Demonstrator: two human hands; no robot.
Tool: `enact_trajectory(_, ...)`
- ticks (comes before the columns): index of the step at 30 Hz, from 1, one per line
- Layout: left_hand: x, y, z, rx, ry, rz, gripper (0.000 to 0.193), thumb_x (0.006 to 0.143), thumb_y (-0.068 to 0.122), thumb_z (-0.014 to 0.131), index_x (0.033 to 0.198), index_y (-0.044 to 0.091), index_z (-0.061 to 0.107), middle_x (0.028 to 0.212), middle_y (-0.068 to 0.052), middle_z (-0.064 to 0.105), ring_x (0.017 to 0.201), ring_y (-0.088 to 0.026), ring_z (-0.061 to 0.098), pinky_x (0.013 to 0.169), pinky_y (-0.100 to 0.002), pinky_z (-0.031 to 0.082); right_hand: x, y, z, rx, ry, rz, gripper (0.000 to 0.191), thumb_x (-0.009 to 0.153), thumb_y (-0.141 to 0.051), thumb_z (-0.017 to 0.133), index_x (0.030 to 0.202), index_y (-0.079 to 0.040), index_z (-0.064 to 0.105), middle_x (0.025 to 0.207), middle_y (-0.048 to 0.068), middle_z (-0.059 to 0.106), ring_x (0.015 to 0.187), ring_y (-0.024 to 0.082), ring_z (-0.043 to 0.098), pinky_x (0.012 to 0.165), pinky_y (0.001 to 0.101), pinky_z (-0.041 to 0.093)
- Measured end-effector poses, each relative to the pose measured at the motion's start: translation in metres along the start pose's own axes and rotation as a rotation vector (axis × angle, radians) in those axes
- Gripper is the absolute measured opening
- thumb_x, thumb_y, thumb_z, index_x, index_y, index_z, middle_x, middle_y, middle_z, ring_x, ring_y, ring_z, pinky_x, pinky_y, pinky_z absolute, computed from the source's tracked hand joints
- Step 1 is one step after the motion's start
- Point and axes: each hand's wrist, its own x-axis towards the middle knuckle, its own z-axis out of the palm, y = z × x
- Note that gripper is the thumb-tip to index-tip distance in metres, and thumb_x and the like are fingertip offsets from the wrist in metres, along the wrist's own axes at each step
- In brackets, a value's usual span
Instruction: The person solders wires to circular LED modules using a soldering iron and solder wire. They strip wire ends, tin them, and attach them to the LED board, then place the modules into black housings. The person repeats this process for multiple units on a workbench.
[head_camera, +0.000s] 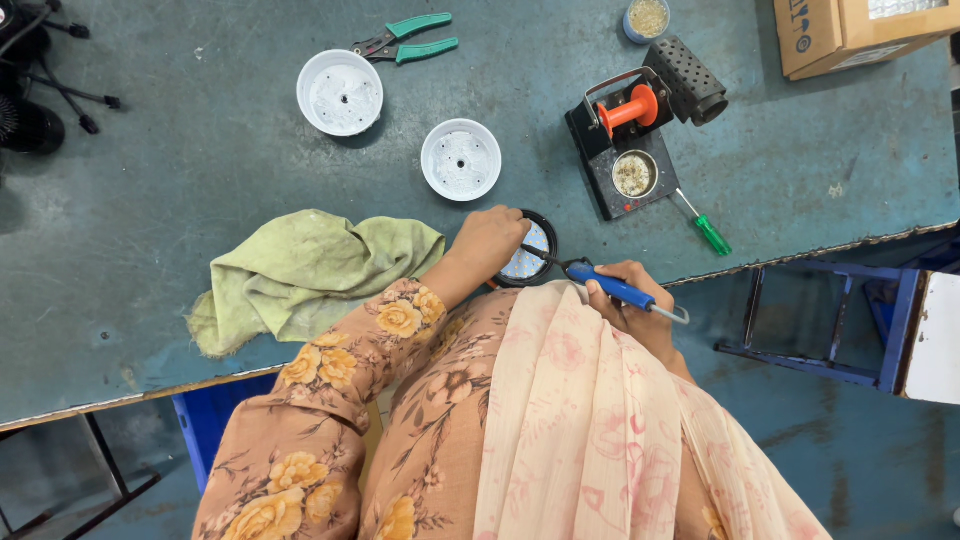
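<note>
The left hand (490, 243) grips the rim of a round black disc (533, 251) lying at the near edge of the blue-green surface (200, 150). The right hand (628, 300) is closed around the blue handle of a soldering iron (605, 287), its tip on the disc's light face. A green cloth (310, 270) lies just left, 2 white round cups (341, 92) (both open side up) sit beyond, and the iron stand (635, 135) is to the right.

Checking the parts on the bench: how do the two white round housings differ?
The left white housing looks larger and lies near the green pliers; the right white housing looks smaller and sits closer to the left hand. Both are white, round, open side up and untouched.
</note>
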Motion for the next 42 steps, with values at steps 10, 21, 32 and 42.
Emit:
enact_trajectory(10, 0.002, -0.001, 0.003, 0.011, 0.02, 0.009, 0.014, 0.082, 0.007, 0.063, 0.09, 0.007, 0.074, 0.089, -0.007, 0.07, 0.088, -0.027, 0.069, 0.069, -0.04, 0.057, -0.009, 0.001, -0.003, 0.191, 0.071, -0.045, 0.02, 0.097, -0.009, 0.076, 0.111, 0.0, 0.065, 0.087, 0.006, 0.065, 0.071, 0.008, 0.058, 0.062, 0.0236, 0.046)
enact_trajectory(21, 0.002, -0.003, 0.008, -0.006, 0.015, 0.005, 0.012, 0.083, 0.008, 0.063, 0.088, 0.007, 0.074, 0.087, -0.008, 0.07, 0.087, -0.028, 0.069, 0.069, -0.041, 0.057, -0.012, 0.008, 0.001, 0.121, 0.136, 0.061, 0.021, 0.094, -0.01, 0.079, 0.107, -0.001, 0.065, 0.087, 0.008, 0.068, 0.07, 0.007, 0.06, 0.062, 0.022, 0.048)
enact_trajectory(32, 0.011, -0.014, -0.031, -0.103, 0.028, -0.028, 0.014, 0.084, 0.015, 0.074, 0.093, 0.006, 0.068, 0.094, -0.01, 0.064, 0.092, -0.031, 0.066, 0.067, -0.043, 0.056, -0.009, 0.021, -0.031, 0.436, 0.309, 0.225, 0.02, 0.107, -0.008, 0.065, 0.119, 0.0, 0.053, 0.092, 0.014, 0.07, 0.073, 0.017, 0.07, 0.064, 0.0259, 0.054)
enact_trajectory(42, 0.032, -0.012, -0.027, -0.048, -0.144, -0.13, 0.03, 0.081, 0.001, 0.066, 0.109, 0.005, 0.06, 0.095, -0.017, 0.069, 0.09, -0.038, 0.069, 0.073, -0.049, 0.056, -0.019, 0.022, -0.062, 0.392, 0.399, 0.212, 0.017, 0.11, -0.011, 0.062, 0.119, -0.001, 0.051, 0.09, 0.014, 0.069, 0.071, 0.018, 0.068, 0.059, 0.0239, 0.048)
